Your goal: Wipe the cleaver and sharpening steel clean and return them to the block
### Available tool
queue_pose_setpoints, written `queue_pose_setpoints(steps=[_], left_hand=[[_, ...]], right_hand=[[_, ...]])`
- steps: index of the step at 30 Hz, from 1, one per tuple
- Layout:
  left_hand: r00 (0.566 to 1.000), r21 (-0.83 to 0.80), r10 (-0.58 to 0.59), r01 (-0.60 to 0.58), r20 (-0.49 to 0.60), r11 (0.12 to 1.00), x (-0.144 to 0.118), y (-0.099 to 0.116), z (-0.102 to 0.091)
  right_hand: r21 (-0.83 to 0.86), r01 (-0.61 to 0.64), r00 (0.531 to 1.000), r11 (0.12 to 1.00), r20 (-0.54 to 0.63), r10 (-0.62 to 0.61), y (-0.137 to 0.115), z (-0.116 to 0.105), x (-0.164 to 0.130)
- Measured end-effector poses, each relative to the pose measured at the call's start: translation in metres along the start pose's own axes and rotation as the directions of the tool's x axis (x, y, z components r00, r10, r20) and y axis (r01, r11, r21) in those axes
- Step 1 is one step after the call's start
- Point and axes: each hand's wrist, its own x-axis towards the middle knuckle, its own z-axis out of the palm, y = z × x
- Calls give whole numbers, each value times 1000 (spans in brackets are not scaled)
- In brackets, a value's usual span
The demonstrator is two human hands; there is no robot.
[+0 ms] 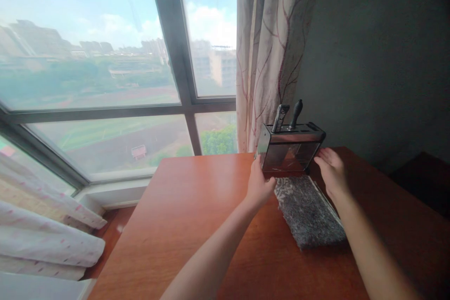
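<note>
A knife holder [287,138] with clear side panels and a dark frame stands upright near the table's far edge. Two knives are slotted in it: one has a patterned metallic handle [280,118], the other a black handle [296,113]. At its lower left side is my left hand [258,182], fingers reaching along the edge and thumb stretched away; whether they press on it I cannot tell. My right hand [331,168] is by the lower right side, fingers extended. Between my forearms lies a grey, shaggy cloth-like pad [309,211], in front of the holder.
The reddish-brown wooden table [197,206] extends to both sides. Behind it are a patterned curtain [270,47], a grey wall [372,56] and a large window with a dark frame [191,105]. Another curtain [45,234] hangs at the lower left.
</note>
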Motion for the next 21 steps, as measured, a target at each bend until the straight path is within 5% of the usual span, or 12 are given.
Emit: queue_pose_setpoints(steps=[3,6,9,12,16,21], left_hand=[[993,-61,-109,112,53,992,-26,-8,-16],[972,-130,-212,224,99,966,-49,-14,-35],[970,-208,-226,241,93,948,-62,-16,-57],[968,-201,-214,237,131,950,-68,-20,-79],[970,-178,-166,197,179,964,-72,-28,-99],[979,-85,-76,94,191,992,-75,-31,-99]], right_hand=[[133,-40,997,990,-59,48,-14,19,-53],[137,-71,970,988,238,37,-37,49,-109],[74,-75,803,994,596,17,-54,85,-150],[-66,72,681,995,733,-1,-53,121,-170],[-75,142,659,987,751,-38,-34,149,-181],[-53,185,669,981,738,-87,-17,145,-187]])
